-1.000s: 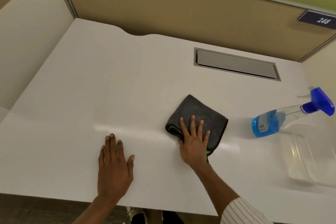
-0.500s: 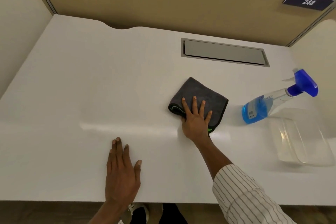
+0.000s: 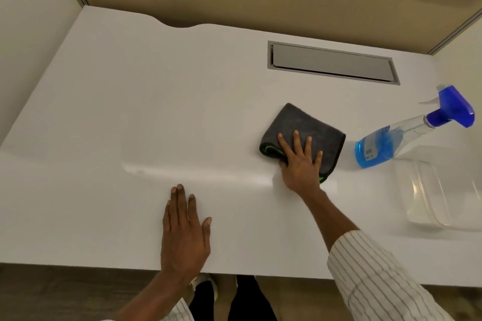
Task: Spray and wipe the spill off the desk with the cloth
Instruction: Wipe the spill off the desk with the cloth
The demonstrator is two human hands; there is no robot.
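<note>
Grey microfibre cloth (image 3: 303, 135), pressed under the flat, open right hand (image 3: 300, 164), has slid rightward toward the spray bottle (image 3: 386, 143) (wiping under way); left hand (image 3: 185, 232) rests splayed, empty, on the worktop (image 3: 130, 112).

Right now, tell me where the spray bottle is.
In the head view the spray bottle stands on the right side of the desk, just right of the grey cloth and behind the clear plastic container.

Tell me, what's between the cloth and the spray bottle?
Nothing: in the head view, only bare white desk lies between the cloth and the spray bottle.
</note>
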